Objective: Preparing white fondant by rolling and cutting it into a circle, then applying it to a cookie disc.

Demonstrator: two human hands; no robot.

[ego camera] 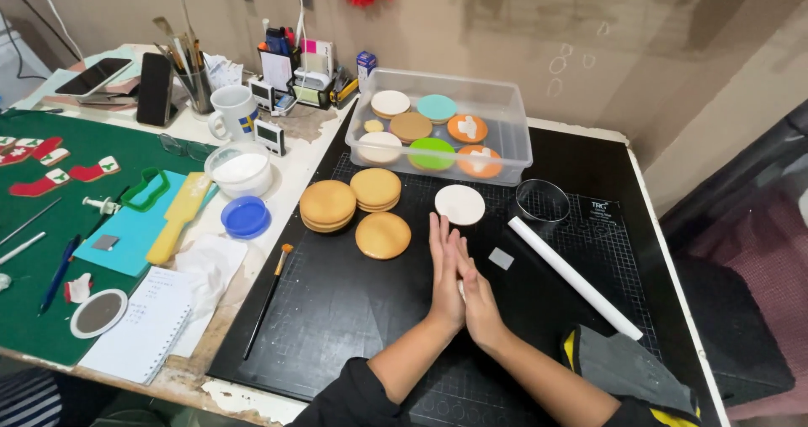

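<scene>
Presently | left hand point(443, 275) and right hand point(473, 297) are pressed palm to palm, a small white piece barely seen between | white fondant disc point(459, 204) at 12 o'clock, left hand nearer.

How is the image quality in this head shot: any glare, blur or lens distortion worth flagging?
Head view: even, soft indoor light with faint shadows. The left hand and right hand, pressed palm to palm, look sharp, with no motion blur. Mild sheen shows on the clear plastic bin and the black cutting mat. Wide-angle lens bends the table edges outward.
</scene>
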